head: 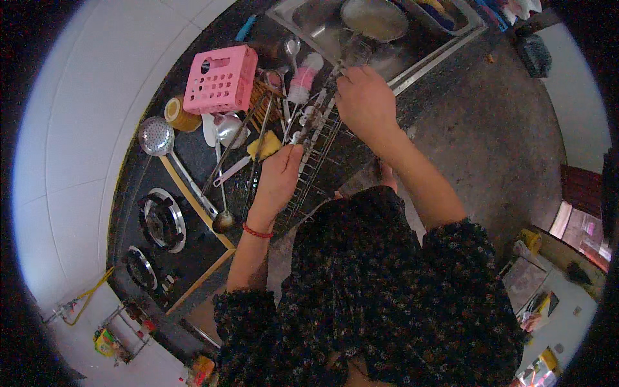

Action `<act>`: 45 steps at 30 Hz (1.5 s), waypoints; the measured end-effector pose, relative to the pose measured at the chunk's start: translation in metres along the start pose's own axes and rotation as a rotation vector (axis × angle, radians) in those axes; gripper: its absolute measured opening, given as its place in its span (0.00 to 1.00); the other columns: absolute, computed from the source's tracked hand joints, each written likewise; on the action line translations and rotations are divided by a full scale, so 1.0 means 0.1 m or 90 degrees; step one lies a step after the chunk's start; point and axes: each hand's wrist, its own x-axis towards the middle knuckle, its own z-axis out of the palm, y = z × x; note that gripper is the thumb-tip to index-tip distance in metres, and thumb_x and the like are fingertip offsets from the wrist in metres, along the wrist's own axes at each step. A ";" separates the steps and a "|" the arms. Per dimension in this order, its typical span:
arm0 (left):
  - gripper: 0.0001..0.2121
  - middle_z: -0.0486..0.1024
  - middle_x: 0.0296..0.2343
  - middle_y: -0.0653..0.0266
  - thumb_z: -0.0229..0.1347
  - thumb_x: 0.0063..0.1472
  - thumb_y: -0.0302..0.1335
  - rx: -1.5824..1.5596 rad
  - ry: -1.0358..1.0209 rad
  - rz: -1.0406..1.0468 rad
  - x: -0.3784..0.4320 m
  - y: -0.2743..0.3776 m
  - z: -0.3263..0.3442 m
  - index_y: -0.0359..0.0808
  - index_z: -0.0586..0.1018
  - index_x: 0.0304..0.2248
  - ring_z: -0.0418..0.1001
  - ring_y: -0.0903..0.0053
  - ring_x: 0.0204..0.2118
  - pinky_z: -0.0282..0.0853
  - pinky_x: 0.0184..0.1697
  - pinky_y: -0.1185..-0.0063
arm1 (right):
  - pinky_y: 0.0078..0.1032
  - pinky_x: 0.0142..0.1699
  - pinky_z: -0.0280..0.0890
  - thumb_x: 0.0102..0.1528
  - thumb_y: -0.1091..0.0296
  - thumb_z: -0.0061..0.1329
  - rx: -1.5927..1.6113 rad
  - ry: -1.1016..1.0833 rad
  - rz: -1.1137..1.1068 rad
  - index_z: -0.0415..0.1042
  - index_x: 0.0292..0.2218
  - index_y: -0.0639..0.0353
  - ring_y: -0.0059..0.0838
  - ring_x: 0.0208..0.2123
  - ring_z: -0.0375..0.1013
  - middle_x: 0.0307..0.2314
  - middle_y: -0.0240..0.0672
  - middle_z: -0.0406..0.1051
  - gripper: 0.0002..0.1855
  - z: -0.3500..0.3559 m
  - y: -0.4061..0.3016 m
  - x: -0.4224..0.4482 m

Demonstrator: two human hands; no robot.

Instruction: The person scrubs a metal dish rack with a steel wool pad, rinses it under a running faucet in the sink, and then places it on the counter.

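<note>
A wire rack point(316, 150) stands tilted at the counter's front edge, with a worn, flat bar along its top. My left hand point(282, 176) is closed on the rack's near end, and my right hand point(365, 96) grips its far end beside the sink. Left of the rack lie a yellow sponge point(265, 145), a pink-and-clear bottle brush point(303, 80), chopsticks point(265, 104), a metal ladle point(231, 129) and tongs-like metal rods. A pink perforated plastic basket point(220, 80) stands behind them.
A metal sink point(309, 22) holding a round pan point(375, 19) is at the top. A perforated skimmer point(157, 136) lies near the wall, beside a brown jar point(181, 115). A gas hob point(163, 220) is at the left. A dark block-like object point(533, 55) is at the upper right.
</note>
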 end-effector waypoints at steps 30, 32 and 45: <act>0.14 0.58 0.12 0.61 0.44 0.63 0.33 -0.090 0.003 -0.116 -0.02 -0.05 0.01 0.29 0.68 0.25 0.53 0.80 0.15 0.52 0.19 0.78 | 0.32 0.36 0.64 0.42 0.73 0.48 0.102 -0.009 0.010 0.72 0.28 0.61 0.39 0.31 0.67 0.26 0.37 0.67 0.08 0.00 0.15 0.18; 0.14 0.58 0.12 0.62 0.45 0.62 0.33 -0.087 -0.003 -0.139 -0.03 -0.04 -0.01 0.29 0.68 0.25 0.53 0.80 0.15 0.52 0.19 0.78 | 0.33 0.37 0.65 0.41 0.70 0.49 0.130 0.016 0.014 0.72 0.27 0.61 0.40 0.32 0.66 0.25 0.37 0.66 0.08 0.04 0.17 0.15; 0.12 0.59 0.15 0.63 0.44 0.63 0.32 0.216 0.021 0.184 0.02 -0.41 -0.08 0.30 0.69 0.28 0.57 0.83 0.19 0.55 0.21 0.80 | 0.33 0.41 0.63 0.43 0.75 0.50 0.147 -0.013 0.193 0.71 0.36 0.62 0.44 0.36 0.67 0.33 0.42 0.68 0.14 0.69 0.52 -0.90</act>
